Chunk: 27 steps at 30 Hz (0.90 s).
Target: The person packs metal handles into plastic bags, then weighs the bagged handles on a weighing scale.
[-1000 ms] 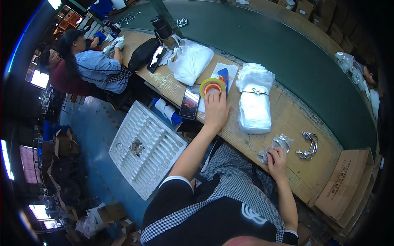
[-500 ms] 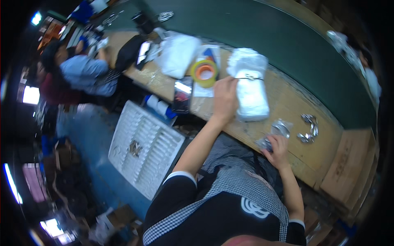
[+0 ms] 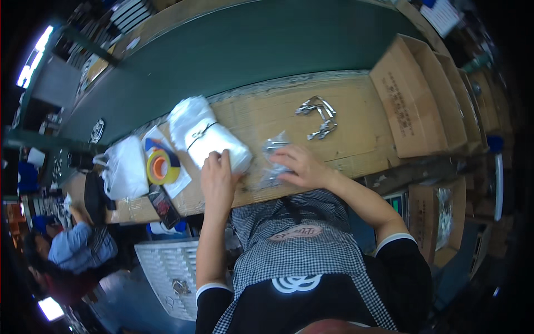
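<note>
A thick stack of clear plastic bags (image 3: 225, 143), bound with a dark tie, lies slantwise on the cardboard-covered bench. My left hand (image 3: 218, 179) is at its near end, fingers bent and closed on the edge of the bags. To the right, my right hand (image 3: 305, 167) grips a small clear bag (image 3: 274, 146) between thumb and fingers. Something grey or metallic shows inside, partly hidden by the fingers. Beyond that hand, several shiny curved metal pieces (image 3: 324, 114) lie in a loose arc on the bench.
Left of the stack are yellow and orange tape rolls (image 3: 161, 167), a white plastic bag (image 3: 127, 170) and a dark phone-like object (image 3: 163, 207). Cardboard boxes (image 3: 414, 106) stand at the right. A white ribbed tray (image 3: 167, 273) sits below the bench. Another person (image 3: 80, 245) works far left.
My view has swung to the right. My left hand has shifted from the side of the bag stack to its near end. My right hand stays at the small bag.
</note>
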{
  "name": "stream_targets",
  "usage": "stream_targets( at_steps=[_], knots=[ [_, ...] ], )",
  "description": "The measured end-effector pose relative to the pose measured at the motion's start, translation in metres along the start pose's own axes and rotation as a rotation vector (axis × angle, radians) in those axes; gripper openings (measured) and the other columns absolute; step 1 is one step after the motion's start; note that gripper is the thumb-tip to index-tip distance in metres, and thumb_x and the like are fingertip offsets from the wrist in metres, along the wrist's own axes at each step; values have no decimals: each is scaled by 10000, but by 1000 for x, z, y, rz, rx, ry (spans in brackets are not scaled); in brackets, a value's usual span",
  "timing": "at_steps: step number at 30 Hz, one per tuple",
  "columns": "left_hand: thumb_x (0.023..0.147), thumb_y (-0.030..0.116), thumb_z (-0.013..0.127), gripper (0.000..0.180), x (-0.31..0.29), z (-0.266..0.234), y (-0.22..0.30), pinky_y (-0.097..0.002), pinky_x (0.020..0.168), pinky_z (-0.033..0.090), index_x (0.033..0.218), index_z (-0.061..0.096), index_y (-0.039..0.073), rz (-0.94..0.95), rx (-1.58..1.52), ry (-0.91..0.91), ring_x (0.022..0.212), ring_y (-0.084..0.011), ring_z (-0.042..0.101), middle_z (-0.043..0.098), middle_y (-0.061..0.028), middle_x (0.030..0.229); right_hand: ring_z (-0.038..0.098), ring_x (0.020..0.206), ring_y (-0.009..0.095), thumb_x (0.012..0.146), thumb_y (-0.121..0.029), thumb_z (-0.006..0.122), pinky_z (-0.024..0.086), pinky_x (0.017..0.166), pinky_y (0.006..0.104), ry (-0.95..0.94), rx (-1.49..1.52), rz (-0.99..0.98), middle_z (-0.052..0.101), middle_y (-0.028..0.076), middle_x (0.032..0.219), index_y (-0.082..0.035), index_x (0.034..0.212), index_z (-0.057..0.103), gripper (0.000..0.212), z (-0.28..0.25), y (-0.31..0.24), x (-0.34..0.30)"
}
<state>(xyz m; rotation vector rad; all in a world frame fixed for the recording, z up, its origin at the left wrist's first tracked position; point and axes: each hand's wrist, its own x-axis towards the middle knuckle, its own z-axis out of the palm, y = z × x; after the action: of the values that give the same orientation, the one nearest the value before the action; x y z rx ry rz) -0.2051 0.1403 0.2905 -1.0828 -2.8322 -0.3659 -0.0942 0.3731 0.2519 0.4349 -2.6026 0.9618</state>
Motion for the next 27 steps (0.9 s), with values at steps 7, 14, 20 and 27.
stream_targets(
  at_steps=[7,14,20,27],
  knots=[
    [779,48,606,128,-3,9,-12,-406,641,504,906,600,31,23,101,54,751,-302,628,602,-129,812,568,997,336,738,53,570,467,885,418,141,-402,215,609,148,1056,-7,1000,626,274,-70,76,-24],
    [818,108,685,147,1,3,-7,-375,612,484,899,605,14,-126,-192,224,709,-294,643,644,-151,780,586,921,311,791,62,542,497,780,407,49,-321,250,597,100,930,-51,1001,655,264,-77,97,-19],
    [769,111,734,124,5,-4,-1,-364,582,477,872,684,61,-118,-315,340,638,-266,621,611,-99,716,622,634,194,881,-29,593,494,548,311,461,-46,331,619,75,810,-51,1010,643,140,-85,39,13],
    [799,-14,672,167,8,-13,23,-273,612,444,963,691,12,-113,-744,311,666,-170,584,574,-78,721,582,560,49,926,-94,600,421,433,169,243,1149,571,637,36,751,-14,955,612,86,-73,-16,54]
  ],
)
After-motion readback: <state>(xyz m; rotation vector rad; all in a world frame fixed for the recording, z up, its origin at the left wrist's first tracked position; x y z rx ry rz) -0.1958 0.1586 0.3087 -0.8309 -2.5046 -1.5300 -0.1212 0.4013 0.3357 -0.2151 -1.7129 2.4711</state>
